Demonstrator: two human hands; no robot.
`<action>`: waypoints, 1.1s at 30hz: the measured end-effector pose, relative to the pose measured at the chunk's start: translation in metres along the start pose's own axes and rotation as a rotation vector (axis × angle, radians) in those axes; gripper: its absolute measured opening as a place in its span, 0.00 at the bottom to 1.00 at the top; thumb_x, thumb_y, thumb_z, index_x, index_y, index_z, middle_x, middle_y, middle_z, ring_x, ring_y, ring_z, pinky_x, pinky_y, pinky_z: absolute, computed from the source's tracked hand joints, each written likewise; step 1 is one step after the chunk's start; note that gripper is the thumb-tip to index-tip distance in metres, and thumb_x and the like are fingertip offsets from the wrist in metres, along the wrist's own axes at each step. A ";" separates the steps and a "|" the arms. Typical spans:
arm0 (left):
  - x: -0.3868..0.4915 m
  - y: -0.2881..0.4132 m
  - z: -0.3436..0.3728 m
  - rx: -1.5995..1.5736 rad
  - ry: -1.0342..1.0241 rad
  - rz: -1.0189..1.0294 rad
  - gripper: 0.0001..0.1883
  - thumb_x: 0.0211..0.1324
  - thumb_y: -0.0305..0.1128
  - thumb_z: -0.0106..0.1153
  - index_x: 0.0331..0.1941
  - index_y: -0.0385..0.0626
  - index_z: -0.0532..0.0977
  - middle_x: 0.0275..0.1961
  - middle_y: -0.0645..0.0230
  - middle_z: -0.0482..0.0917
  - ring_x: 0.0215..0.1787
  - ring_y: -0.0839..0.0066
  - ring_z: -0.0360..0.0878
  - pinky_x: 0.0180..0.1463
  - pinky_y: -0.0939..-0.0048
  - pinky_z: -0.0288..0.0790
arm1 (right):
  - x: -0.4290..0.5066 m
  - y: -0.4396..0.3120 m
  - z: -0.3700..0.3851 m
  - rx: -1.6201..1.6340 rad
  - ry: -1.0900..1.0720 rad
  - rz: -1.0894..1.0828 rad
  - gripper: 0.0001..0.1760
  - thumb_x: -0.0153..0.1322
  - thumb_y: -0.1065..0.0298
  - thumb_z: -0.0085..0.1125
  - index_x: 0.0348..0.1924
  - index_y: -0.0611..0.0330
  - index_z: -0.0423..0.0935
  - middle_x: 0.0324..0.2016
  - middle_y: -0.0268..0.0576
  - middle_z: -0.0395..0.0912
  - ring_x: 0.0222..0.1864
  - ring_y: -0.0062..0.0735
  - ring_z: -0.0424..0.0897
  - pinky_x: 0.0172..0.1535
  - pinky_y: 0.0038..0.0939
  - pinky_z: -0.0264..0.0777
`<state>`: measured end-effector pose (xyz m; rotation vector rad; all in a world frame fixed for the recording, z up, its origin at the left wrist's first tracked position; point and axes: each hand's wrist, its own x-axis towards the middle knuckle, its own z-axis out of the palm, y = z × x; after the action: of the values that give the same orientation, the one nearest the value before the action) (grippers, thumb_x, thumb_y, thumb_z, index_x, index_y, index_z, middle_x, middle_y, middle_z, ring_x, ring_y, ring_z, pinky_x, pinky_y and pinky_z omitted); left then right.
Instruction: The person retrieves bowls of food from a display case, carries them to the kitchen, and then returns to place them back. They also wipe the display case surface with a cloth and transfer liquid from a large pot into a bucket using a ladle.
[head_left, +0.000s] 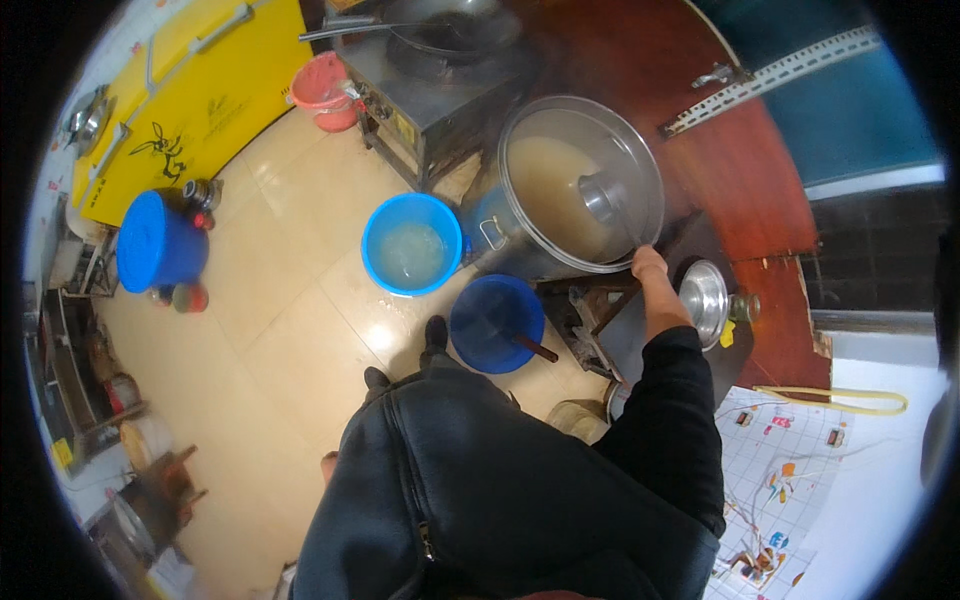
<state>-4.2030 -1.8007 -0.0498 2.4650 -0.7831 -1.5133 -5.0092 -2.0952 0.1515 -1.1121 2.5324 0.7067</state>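
My right hand (649, 262) is closed on the handle of a metal ladle (598, 198), at the near right rim of a large metal pot (499, 161). The ladle's bowl is inside the pot, by the surface of a cloudy, light brown liquid (551, 176). My left hand (328, 465) shows only as a small patch of skin beside my jacket; its fingers are hidden. Left of the pot, a light blue bucket (367, 244) holds cloudy liquid. Nearer to me is a dark blue bucket (487, 330) with a brown handle (537, 348) sticking out over its rim.
A metal bowl (703, 304) and a glass jar (744, 307) lie right of my forearm. Beyond the buckets are a stove with a wok (454, 26) and a red bucket (319, 81). A blue lidded bucket (161, 240) stands by the yellow refrigerator (202, 105).
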 end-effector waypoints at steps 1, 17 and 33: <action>-0.004 -0.008 0.004 -0.038 -0.010 0.019 0.09 0.48 0.29 0.54 0.26 0.33 0.77 0.25 0.60 0.79 0.28 0.73 0.75 0.33 0.69 0.69 | 0.009 0.003 0.002 -0.052 -0.033 0.004 0.17 0.65 0.70 0.52 0.47 0.65 0.74 0.47 0.51 0.76 0.51 0.46 0.75 0.47 0.41 0.72; -0.024 -0.038 0.056 -0.045 0.074 0.007 0.16 0.47 0.35 0.53 0.34 0.33 0.78 0.28 0.53 0.81 0.31 0.72 0.77 0.36 0.69 0.69 | 0.072 0.001 -0.016 0.209 -0.880 -0.146 0.11 0.66 0.68 0.57 0.29 0.68 0.71 0.21 0.47 0.72 0.18 0.32 0.69 0.19 0.32 0.63; -0.052 -0.031 0.058 0.244 0.159 -0.038 0.17 0.51 0.40 0.50 0.32 0.35 0.78 0.29 0.54 0.81 0.34 0.68 0.80 0.38 0.66 0.69 | 0.095 -0.074 0.042 1.046 -1.097 0.125 0.14 0.66 0.67 0.59 0.20 0.56 0.64 0.13 0.33 0.63 0.13 0.16 0.61 0.16 0.19 0.58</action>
<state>-4.2610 -1.7396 -0.0487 2.7480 -0.9457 -1.2802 -5.0145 -2.1730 0.0510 -0.0892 1.5606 -0.0864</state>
